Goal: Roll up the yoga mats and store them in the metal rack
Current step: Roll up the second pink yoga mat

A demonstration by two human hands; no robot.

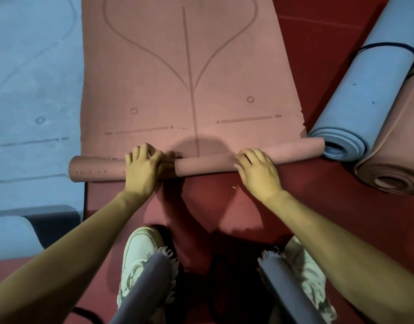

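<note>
Curling over the rolled end (206, 163) of the pink mat (154, 94), the left hand (142, 168) and right hand (257, 171) each hold the thin roll, with fingers bent down over its top and palms behind it. They sit on either side of the printed centre line, about equally far from it. The roll's long axis runs across the frame, its right end a little higher and close against a rolled blue mat (364, 94) at the right edge. The unrolled length lies straight ahead of the knuckles, toward the top of the frame, so the next push likely goes forward with both hands evenly. A rolled pink mat (392, 160) lies at far right, and a flat blue mat (33, 78) at left. No rack is in view.
</note>
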